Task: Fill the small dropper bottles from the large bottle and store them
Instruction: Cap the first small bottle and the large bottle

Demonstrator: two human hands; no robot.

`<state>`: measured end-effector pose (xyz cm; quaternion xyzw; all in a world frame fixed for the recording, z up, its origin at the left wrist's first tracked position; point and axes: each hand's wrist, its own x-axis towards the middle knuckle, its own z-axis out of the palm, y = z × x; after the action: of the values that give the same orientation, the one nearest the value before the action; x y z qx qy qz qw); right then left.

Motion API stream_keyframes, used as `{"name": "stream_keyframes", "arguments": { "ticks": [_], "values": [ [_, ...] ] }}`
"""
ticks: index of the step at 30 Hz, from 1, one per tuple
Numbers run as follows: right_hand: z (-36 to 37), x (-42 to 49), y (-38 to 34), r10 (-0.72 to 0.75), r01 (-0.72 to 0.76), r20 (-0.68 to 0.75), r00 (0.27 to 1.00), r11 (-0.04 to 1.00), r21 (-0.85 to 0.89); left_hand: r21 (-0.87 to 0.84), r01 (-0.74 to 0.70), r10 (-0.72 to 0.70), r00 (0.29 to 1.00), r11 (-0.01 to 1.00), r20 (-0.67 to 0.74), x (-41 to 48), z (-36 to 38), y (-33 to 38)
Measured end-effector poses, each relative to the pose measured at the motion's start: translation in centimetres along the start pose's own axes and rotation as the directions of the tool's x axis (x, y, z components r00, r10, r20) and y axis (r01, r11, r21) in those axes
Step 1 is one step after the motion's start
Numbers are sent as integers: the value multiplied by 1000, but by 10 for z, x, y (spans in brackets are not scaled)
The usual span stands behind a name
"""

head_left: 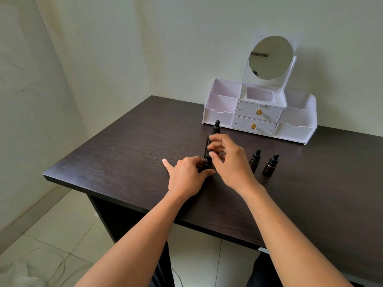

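Observation:
A small dark dropper bottle (207, 162) stands on the dark wooden table (128, 162) in the middle. My left hand (186, 175) grips its base, index finger stretched out to the left. My right hand (230, 160) pinches its black cap from the right. Just behind it rises the large dark dropper bottle (214, 131), partly hidden by my right fingers. To the right, two more small dropper bottles (255, 160) (270, 165) stand capped and upright.
A white organizer (261, 112) with a round mirror, two drawers and open side compartments stands at the back right of the table against the wall. The table's left and front edges drop to a tiled floor.

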<state>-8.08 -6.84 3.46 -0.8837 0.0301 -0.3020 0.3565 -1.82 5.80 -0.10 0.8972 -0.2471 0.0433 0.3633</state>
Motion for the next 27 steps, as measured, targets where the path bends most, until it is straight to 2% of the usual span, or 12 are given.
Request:
{"name": "stream_keyframes", "arguments": {
  "ticks": [11, 14, 17, 24, 27],
  "values": [
    [3, 4, -1, 66, -66, -73, 995, 998, -4, -12, -9, 9, 1000, 1000, 0, 1, 2, -1],
    [1, 5, -3, 74, -73, -7, 997, 997, 22, -1, -9, 9, 1000, 1000, 9, 2, 2, -2],
    [2, 4, -1, 88, -85, 70, 994, 996, -34, 5, -6, 6, 1000, 1000, 12, 3, 4, -4],
    [7, -2, 2, 148, -149, -22, 989, 986, -70, 13, -12, 12, 1000, 1000, 4, 2, 4, -3],
    [4, 1, 2, 119, -121, -48, 992, 992, -32, 5, -13, 13, 1000, 1000, 2, 3, 3, -3]
  ]
}}
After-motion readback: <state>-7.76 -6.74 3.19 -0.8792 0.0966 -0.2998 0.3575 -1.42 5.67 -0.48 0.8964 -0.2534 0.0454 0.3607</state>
